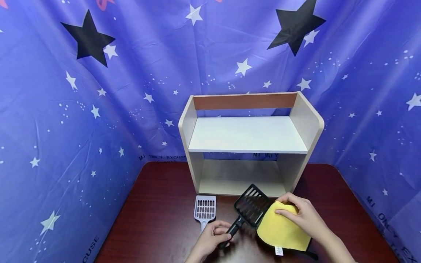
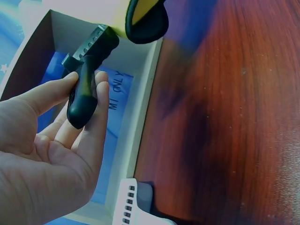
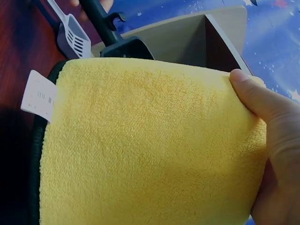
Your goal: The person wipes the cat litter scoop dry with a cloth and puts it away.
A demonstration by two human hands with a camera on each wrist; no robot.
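A person's left hand (image 1: 213,238) grips the black handle of a slotted scoop (image 1: 252,205) between thumb and fingers, its head angled toward one o'clock, as seen from the head camera. The right hand (image 1: 304,215) grasps a yellow cloth (image 1: 283,228) by its edge at two o'clock, thumb on the near face. The dark-edged cloth, with a white tag (image 1: 279,251) at six o'clock, lies at four o'clock from the scoop's head and overlaps its border in view; whether the two touch cannot be told. At nine o'clock from that head, a pale gray scoop (image 1: 205,208) rests on the dark red-brown table (image 1: 158,212), its handle running toward six o'clock and partly hidden by the left hand. At twelve o'clock, a two-tier shelf unit (image 1: 248,133) with a white upper board stands on the table, before a blue-purple curtain (image 1: 148,73) printed with black and white stars.
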